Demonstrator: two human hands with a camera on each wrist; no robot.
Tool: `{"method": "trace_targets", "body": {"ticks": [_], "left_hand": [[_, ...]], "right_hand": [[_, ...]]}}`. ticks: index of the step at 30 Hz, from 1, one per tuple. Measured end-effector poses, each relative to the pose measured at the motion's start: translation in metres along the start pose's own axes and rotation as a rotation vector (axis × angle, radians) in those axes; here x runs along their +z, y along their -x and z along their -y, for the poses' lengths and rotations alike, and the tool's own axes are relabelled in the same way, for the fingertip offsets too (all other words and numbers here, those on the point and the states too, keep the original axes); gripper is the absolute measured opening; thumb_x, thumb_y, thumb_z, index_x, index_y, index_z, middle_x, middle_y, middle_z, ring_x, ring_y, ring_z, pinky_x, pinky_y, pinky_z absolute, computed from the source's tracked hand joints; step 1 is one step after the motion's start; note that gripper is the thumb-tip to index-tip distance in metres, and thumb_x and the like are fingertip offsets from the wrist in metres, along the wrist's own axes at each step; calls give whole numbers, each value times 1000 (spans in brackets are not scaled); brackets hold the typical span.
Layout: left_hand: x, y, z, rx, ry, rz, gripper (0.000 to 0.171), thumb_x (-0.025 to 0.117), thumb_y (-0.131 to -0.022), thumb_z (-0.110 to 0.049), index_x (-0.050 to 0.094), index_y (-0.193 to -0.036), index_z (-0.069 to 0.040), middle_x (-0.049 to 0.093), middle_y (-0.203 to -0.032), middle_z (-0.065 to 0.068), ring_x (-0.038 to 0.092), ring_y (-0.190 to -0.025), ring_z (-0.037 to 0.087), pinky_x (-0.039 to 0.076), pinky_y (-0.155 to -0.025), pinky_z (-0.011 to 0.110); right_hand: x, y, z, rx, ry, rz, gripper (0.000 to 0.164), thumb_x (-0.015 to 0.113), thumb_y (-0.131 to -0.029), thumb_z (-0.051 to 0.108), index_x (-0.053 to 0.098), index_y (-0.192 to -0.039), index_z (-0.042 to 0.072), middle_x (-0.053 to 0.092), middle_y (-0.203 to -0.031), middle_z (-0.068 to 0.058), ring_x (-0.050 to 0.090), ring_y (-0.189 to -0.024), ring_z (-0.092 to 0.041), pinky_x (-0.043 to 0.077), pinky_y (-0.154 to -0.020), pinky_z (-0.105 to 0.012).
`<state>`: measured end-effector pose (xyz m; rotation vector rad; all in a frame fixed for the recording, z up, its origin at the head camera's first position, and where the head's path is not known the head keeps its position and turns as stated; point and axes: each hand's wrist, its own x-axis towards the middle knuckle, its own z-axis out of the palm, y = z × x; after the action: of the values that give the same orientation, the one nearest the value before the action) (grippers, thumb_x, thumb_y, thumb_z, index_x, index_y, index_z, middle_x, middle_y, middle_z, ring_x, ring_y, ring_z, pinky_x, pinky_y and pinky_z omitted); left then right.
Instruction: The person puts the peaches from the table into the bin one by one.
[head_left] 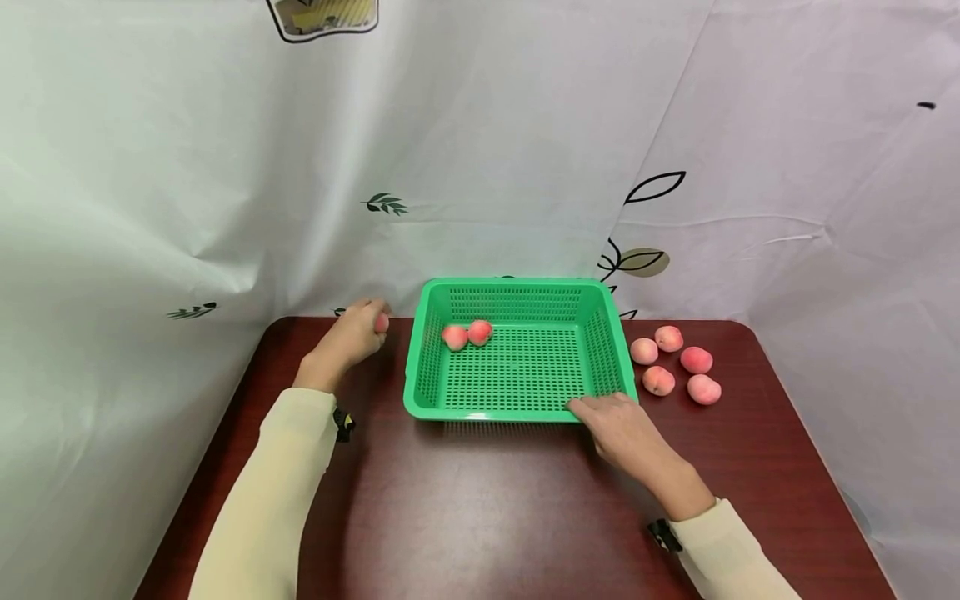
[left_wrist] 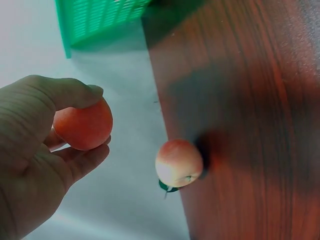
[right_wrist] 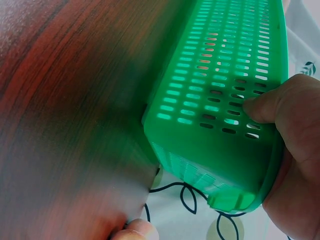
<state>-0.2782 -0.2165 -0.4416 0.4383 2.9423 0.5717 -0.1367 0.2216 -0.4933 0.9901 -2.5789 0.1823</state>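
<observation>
My left hand (head_left: 358, 332) is left of the green basket, holding a peach (left_wrist: 85, 124) between thumb and fingers. In the left wrist view a second peach (left_wrist: 179, 163) lies on the table near its far edge; the hand hides it in the head view. The right hand (head_left: 621, 427) grips the rim of the green plastic basket (head_left: 495, 414) at its near right corner, thumb (right_wrist: 262, 106) against the outside wall. Inside the basket, toward the back left, two peaches (head_left: 480, 332) sit side by side.
Several loose peaches (head_left: 659, 381) lie on the table to the right of the basket. The dark red wooden table (head_left: 450, 508) backs onto a pale hanging cloth (head_left: 510, 150) with leaf prints, which also runs along both sides.
</observation>
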Motion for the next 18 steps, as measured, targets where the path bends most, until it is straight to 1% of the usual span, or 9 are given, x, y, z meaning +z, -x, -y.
{"method": "trace_targets", "body": {"ticks": [3,7,11,18], "left_hand": [[-6,2,0,-4,10,3,43,59,-98,-6,53,-140,2,51,-139,28,55,-118,42,50,-95,56],[-11,4,-2,-1,26,-2,45,62,-98,-7,52,-141,2,51,-140,27,56,-114,40,51,-92,53],[-18,6,-8,36,21,-31,46,64,-97,-7,53,-140,2,53,-138,27,57,-112,40,52,-92,53],[-29,9,-27,107,-3,-79,45,67,-95,-8,56,-138,1,56,-134,25,58,-109,38,52,-92,53]], "right_hand": [[0,0,0,2,2,4,27,59,-80,-9,55,-90,16,52,-68,5,56,-59,-18,41,-60,-33],[0,-1,0,2,6,3,27,60,-79,-9,55,-90,15,52,-68,5,56,-59,-18,42,-60,-34],[0,-1,0,3,9,7,28,60,-79,-9,55,-90,16,52,-67,4,57,-60,-18,42,-60,-35],[-1,-1,1,6,9,6,28,60,-79,-10,55,-89,16,51,-67,4,56,-59,-19,41,-60,-34]]}}
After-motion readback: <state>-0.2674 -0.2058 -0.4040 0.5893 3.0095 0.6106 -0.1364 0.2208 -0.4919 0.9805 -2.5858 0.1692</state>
